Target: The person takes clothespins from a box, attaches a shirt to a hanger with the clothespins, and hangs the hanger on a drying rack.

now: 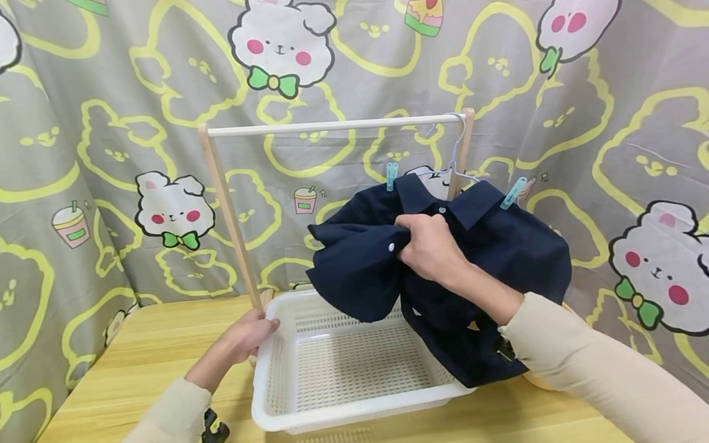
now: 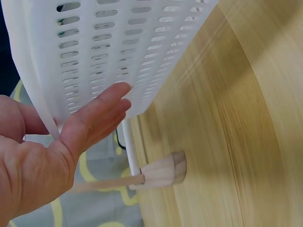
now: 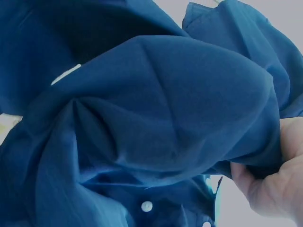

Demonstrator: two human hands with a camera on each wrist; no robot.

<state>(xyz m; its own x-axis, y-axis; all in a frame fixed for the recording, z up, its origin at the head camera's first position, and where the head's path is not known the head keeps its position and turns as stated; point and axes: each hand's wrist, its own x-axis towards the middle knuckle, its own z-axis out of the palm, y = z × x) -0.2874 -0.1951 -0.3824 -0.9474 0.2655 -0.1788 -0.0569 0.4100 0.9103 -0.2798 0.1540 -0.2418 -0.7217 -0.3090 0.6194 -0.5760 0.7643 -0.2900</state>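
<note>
A navy buttoned shirt (image 1: pixel 358 275) hangs from a light-blue wire hanger (image 1: pixel 455 154), with a turquoise clothespin (image 1: pixel 392 176) at one shoulder and another clothespin (image 1: pixel 514 193) at the other. My right hand (image 1: pixel 432 247) grips a bunched part of the shirt below the collar, lifting it leftward over a white perforated basket (image 1: pixel 366 407). In the right wrist view, cloth (image 3: pixel 189 109) fills most of the picture, and the hand (image 3: pixel 274 189) pinches its edge. At the basket's left end my left hand (image 1: pixel 246 338) holds the rim, thumb inside and fingers along the outer wall (image 2: pixel 109 47).
A wooden rack with a white crossbar (image 1: pixel 336 125) stands behind the basket; the hanger hooks near its right end. One rack foot (image 2: pixel 163 170) shows beside the basket. Under everything is a wood-grain table (image 1: pixel 126 371). A rabbit-patterned curtain (image 1: pixel 331 47) surrounds it.
</note>
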